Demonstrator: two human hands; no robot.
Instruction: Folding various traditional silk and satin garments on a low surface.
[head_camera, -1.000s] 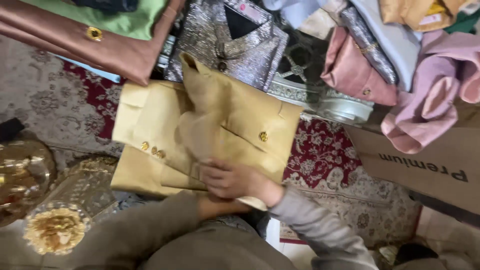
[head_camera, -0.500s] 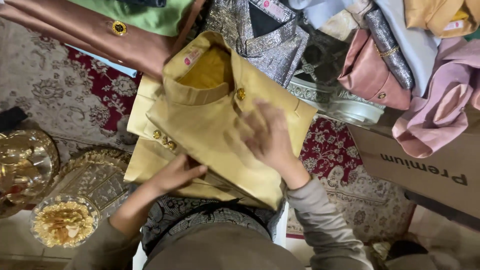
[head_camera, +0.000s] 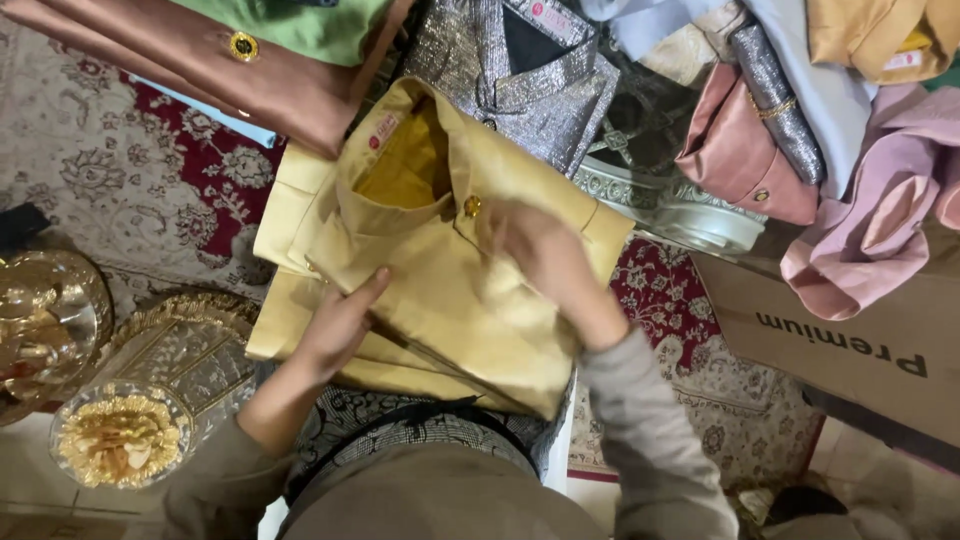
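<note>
Gold fabric: folded shirt (head_camera: 450, 290) with stand-up collar and one round gold button, lying at centre on the carpet (head_camera: 120, 170), on top of a second folded piece of the same gold cloth (head_camera: 285, 215).
Left hand (head_camera: 335, 325): flat on the shirt's left edge, fingers stretched out, thumb up against the fold; not closed around anything.
Right hand (head_camera: 545, 260): spread over the shirt's right front just below the button, pressing down; fingers blurred, so grip hard to tell, but palm looks open on the cloth.
Hands together or apart: apart, one on each side of the shirt.
Glass bowl (head_camera: 120, 435): at lower left, round and clear, filled with gold wrapped bits; too small to tell what kind.
Tray (head_camera: 195, 345): ornate, clear and gold-rimmed, between bowl and shirt, partly under the gold cloth.
Gold dish (head_camera: 45, 320): at far left edge, shiny, contents unclear.
Silver stand (head_camera: 665, 205): round, patterned rim, just right of the shirt, partly hidden under garments.
Cardboard box (head_camera: 850, 345): at right, brown, only its printed side showing, inside hidden.
Other clothes above: brown garment (head_camera: 200, 70) with gold button, green one (head_camera: 310, 25), silver-grey shirt (head_camera: 520, 75), pink folded piece (head_camera: 735, 155), mauve cloth (head_camera: 880, 210).
</note>
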